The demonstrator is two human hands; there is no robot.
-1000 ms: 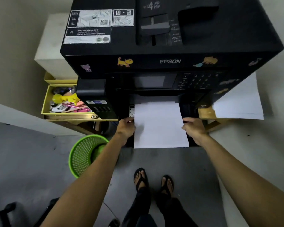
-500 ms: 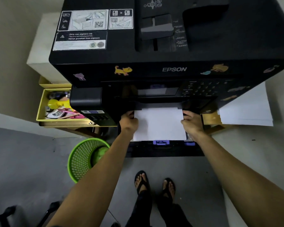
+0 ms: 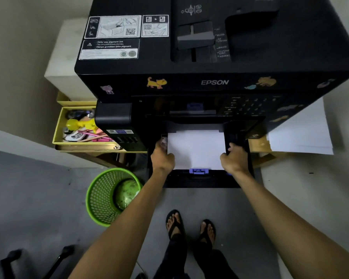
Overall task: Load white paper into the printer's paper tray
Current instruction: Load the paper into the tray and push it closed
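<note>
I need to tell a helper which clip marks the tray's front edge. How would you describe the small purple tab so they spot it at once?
Below the black printer, the paper tray sticks out. The purple tab sits at the white paper's near edge, the tray's only coloured part.

One black printer (image 3: 210,57) with one pulled-out paper tray (image 3: 199,181), one white paper stack (image 3: 195,150) in it, one purple guide clip (image 3: 198,171) at the tray's front edge, two hands on the stack's sides: left hand (image 3: 162,158), right hand (image 3: 235,159). One more loose paper pile (image 3: 302,135) by the printer's right corner, one yellow tray (image 3: 57,135) of odds at its left, one green basket (image 3: 111,196) on the floor. Two sandalled feet (image 3: 189,226); stickers on the printer front at least five, exact count unclear.
</note>
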